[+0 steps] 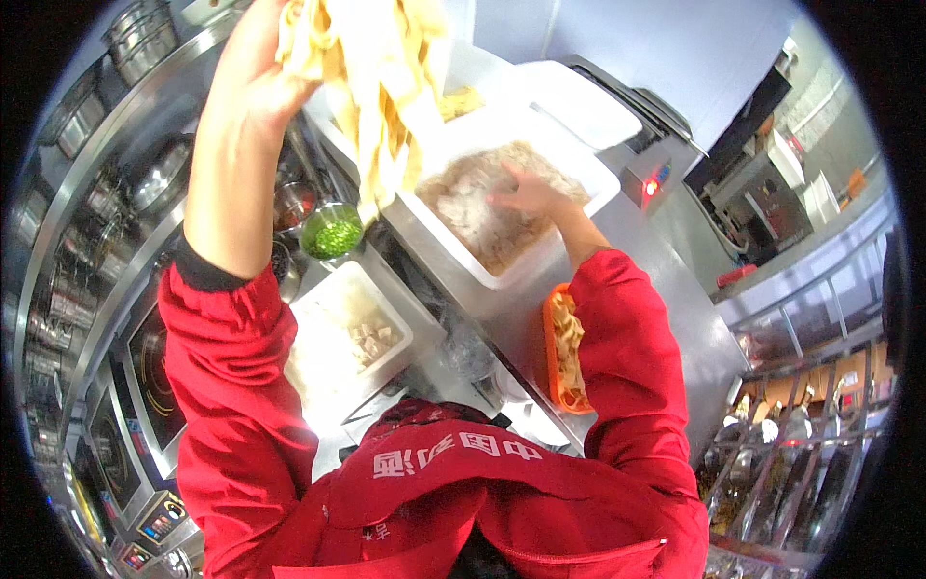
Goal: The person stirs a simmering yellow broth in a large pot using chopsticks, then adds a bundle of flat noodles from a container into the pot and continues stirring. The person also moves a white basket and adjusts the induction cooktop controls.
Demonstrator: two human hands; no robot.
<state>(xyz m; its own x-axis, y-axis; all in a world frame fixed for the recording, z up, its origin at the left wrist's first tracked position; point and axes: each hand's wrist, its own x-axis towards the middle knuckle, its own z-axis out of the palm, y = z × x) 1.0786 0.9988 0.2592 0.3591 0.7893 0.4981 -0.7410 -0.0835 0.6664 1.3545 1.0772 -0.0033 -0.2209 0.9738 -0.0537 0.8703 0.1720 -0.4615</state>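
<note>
My left hand (278, 83) is raised at the upper left, shut on a bunch of long, pale yellow strips (394, 94) that look like noodles or tofu sheets. The strips hang down beside a white plastic tub (510, 279). Inside that tub lies a pale, brownish food mass (506, 231), its surface blurred and partly glared. Over it, my right hand (527, 192) is spread with its fingers apart; whether the fingertips touch the mass I cannot tell. More yellow strips (461, 103) lie behind the hanging ones.
A metal bowl of chopped green onion (335, 237) stands left of the tub. Nearer me is a white container with pale cubes (372, 341). An orange basket (555, 362) of yellowish strips sits by my right sleeve. Induction cooktops (153, 376) are at the left, bottles at the lower right.
</note>
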